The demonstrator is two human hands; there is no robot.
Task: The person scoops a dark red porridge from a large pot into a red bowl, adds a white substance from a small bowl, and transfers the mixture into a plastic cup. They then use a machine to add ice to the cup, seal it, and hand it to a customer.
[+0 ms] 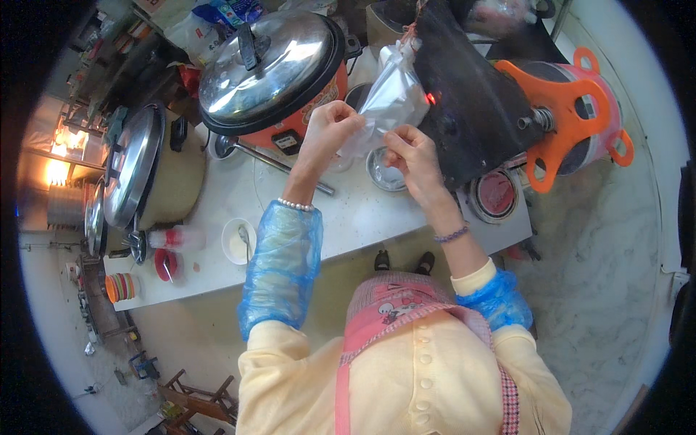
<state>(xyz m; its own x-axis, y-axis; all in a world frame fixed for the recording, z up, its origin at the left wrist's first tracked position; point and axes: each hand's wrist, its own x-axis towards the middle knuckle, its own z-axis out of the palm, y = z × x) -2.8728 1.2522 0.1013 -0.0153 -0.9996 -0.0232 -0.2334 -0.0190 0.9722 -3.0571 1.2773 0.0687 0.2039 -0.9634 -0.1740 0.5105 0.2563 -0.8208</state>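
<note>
I hold a clear plastic bag (391, 98) above the white counter (348, 210) with both hands. My left hand (330, 130) pinches its lower left edge. My right hand (413, 152) grips the lower right edge. The bag rises toward a black sealing machine (464, 101) with a small red light. Below the bag, a small round metal dish (384, 170) sits on the counter. Blue plastic sleeve covers are on both my forearms.
A large orange cooker with a steel lid (272, 65) stands behind my left hand, a ladle handle (283, 165) beside it. A beige pot (156, 174) is at left, a small white bowl with spoon (238, 241) near the counter edge, an orange-handled container (573, 109) at right.
</note>
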